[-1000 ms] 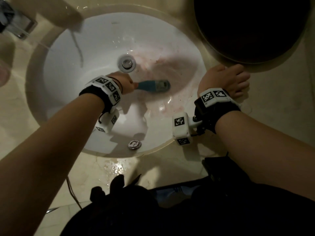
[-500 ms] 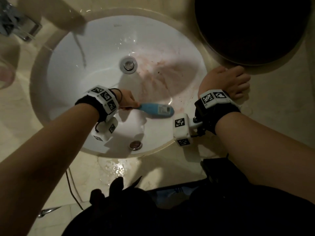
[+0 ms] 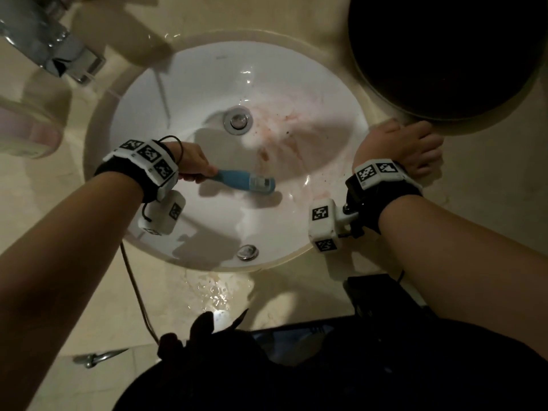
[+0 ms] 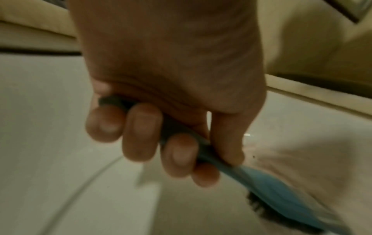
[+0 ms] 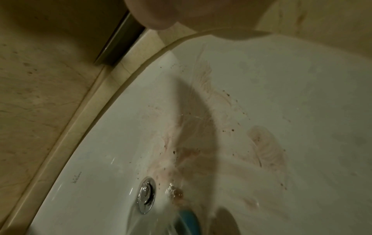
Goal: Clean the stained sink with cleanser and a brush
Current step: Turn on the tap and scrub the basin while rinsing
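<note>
Head view: your left hand (image 3: 194, 161) grips the blue brush (image 3: 247, 180) by its handle, head down inside the stained sink (image 3: 207, 72) near the drain (image 3: 238, 121); your right hand (image 3: 406, 146), fingers relaxed, rests on the bench (image 3: 474, 179) beside the rim.
</note>
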`<state>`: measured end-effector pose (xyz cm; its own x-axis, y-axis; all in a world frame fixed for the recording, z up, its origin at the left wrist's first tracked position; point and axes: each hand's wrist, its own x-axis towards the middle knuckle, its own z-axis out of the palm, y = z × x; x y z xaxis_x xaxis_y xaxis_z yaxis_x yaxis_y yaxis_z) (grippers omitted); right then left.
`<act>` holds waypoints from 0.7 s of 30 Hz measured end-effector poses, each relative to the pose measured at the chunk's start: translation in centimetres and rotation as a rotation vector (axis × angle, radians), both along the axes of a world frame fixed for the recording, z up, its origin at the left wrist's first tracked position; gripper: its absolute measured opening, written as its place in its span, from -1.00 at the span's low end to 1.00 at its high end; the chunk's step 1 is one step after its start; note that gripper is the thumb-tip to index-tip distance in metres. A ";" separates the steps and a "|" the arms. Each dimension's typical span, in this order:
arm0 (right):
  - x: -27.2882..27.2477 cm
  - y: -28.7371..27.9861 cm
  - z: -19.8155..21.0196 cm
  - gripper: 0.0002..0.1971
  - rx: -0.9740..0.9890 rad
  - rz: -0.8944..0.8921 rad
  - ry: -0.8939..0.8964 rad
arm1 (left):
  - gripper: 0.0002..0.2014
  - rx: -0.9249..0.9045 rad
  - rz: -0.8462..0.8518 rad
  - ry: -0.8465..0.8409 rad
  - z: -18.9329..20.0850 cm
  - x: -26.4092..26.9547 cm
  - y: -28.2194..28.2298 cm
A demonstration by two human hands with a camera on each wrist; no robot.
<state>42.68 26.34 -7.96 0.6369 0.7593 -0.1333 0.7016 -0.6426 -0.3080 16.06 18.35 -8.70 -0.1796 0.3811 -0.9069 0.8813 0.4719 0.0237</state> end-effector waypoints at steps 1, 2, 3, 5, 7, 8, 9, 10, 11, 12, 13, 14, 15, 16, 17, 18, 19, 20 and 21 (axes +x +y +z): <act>0.0 0.0 0.0 -0.63 -0.001 0.000 -0.001 | -0.57 -0.068 -0.030 -0.009 0.0 0.1 -0.5; 0.0 0.0 0.0 -0.63 -0.003 0.001 -0.001 | -0.56 -0.120 -0.063 -0.003 -0.1 0.3 -0.8; 0.0 0.0 0.0 -0.62 -0.004 0.002 -0.002 | -0.56 -0.154 -0.095 0.016 -0.2 0.5 -1.0; 0.0 0.1 0.0 -0.62 -0.006 0.002 -0.004 | -0.54 -0.146 -0.138 0.053 -0.5 0.9 -1.2; 0.0 0.1 -0.1 -0.63 -0.006 0.004 -0.009 | -0.55 -0.073 -0.129 0.086 -0.9 1.0 -1.0; 0.0 0.1 -0.1 -0.63 -0.006 0.004 -0.013 | -0.56 -0.023 -0.106 0.109 -1.1 0.9 -0.8; 0.0 0.1 -0.2 -0.63 -0.004 0.004 -0.017 | -0.58 0.037 -0.087 0.144 -1.3 0.8 -0.4; 0.0 0.1 -0.2 -0.63 -0.002 0.004 -0.019 | -0.59 0.115 -0.067 0.198 -1.4 0.6 -0.1; 0.0 0.1 -0.2 -0.63 0.001 0.004 -0.019 | -0.60 0.204 -0.036 0.254 -1.5 0.4 0.3; 0.0 0.1 -0.2 -0.63 0.003 0.004 -0.020 | -0.63 0.273 0.004 0.299 -1.4 0.4 0.7; 0.0 0.1 -0.2 -0.63 0.005 0.003 -0.022 | -0.64 0.308 0.043 0.324 -1.4 0.3 1.1; 0.0 0.1 -0.3 -0.63 0.007 0.003 -0.024 | -0.65 0.318 0.074 0.330 -1.3 0.3 1.4; 0.0 0.1 -0.3 -0.62 0.008 0.002 -0.027 | -0.64 0.310 0.088 0.330 -1.3 0.2 1.7; 0.0 0.1 -0.3 -0.62 0.005 0.001 -0.031 | -0.62 0.299 0.089 0.327 -1.3 0.0 1.9; 0.0 0.1 -0.3 -0.62 0.000 0.001 -0.032 | -0.61 0.290 0.092 0.314 -1.3 -0.2 1.9; 0.0 0.1 -0.3 -0.62 -0.004 0.002 -0.031 | -0.60 0.282 0.098 0.285 -1.2 -0.5 1.9; 0.0 0.1 -0.3 -0.62 -0.006 0.003 -0.031 | -0.59 0.272 0.100 0.237 -1.2 -0.6 1.8; 0.0 0.1 -0.2 -0.63 -0.008 0.003 -0.033 | -0.59 0.258 0.092 0.173 -1.1 -0.7 1.6; 0.1 0.1 -0.2 -0.63 -0.009 0.004 -0.035 | -0.59 0.234 0.069 0.102 -0.9 -0.4 1.4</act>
